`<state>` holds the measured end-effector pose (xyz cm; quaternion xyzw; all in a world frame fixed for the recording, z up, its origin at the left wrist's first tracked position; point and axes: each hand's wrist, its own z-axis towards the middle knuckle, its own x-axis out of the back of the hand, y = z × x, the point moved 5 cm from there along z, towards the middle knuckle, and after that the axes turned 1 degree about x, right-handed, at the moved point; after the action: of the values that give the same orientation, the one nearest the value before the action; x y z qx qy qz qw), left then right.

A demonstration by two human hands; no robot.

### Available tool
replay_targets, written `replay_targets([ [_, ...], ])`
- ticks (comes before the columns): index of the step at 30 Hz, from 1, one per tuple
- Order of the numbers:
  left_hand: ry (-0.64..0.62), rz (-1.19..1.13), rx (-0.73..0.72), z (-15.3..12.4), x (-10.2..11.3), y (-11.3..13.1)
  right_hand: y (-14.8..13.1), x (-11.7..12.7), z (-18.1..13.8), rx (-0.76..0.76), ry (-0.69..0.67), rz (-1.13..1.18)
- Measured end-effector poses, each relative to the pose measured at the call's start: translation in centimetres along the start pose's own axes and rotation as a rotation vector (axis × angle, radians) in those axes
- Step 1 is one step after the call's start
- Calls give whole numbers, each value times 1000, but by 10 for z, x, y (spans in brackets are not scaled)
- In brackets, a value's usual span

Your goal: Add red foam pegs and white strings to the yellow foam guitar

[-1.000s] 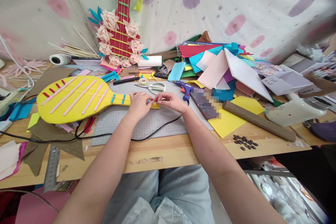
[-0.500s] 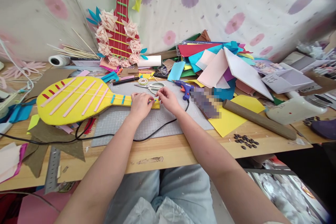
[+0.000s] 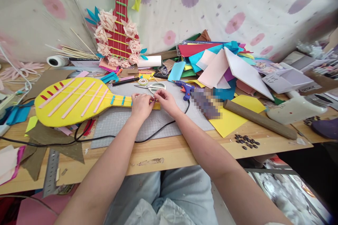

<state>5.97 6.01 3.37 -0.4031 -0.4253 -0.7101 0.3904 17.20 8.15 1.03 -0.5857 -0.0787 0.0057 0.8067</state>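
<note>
A yellow paper guitar (image 3: 76,101) with pink strips and thin strings lies flat on the table, its neck pointing right over a grey cutting mat (image 3: 150,124). My left hand (image 3: 141,105) rests closed on the end of the neck, pressing it down. My right hand (image 3: 165,101) is right beside it, fingers pinched at the neck's tip on something too small to make out. The two hands nearly touch. Scissors (image 3: 151,87) lie just behind my hands.
A blue glue gun (image 3: 185,88) lies right of my hands, its black cord (image 3: 111,136) running across the mat. A red flowered guitar (image 3: 118,35) leans on the wall. Coloured paper sheets (image 3: 216,66), a wooden roller (image 3: 260,119), a white jar (image 3: 297,109) and dark seeds (image 3: 246,141) are at right.
My right hand has drawn slightly left, closer to the left hand at the neck's tip. The left hand and the yellow guitar have stayed in place.
</note>
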Motion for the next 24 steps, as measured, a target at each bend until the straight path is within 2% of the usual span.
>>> replay_targets([
  [6, -37, -194, -18, -2, 3, 2, -7, 6, 0, 34, 23, -38],
  [12, -32, -364, 31, -1, 7, -1, 9, 22, 2, -127, 29, -205],
  [15, -10, -382, 113, -1, 8, -6, -2, 20, -1, -17, -37, -375],
  [19, 51, -335, 183, -2, 10, -8, -27, 6, -10, 184, -225, -498],
  [21, 65, -273, 167, -3, 12, -6, -39, 3, -14, 246, -261, -492],
  [24, 36, -188, 93, -3, 14, 0, -52, 5, -16, 313, -232, -427],
])
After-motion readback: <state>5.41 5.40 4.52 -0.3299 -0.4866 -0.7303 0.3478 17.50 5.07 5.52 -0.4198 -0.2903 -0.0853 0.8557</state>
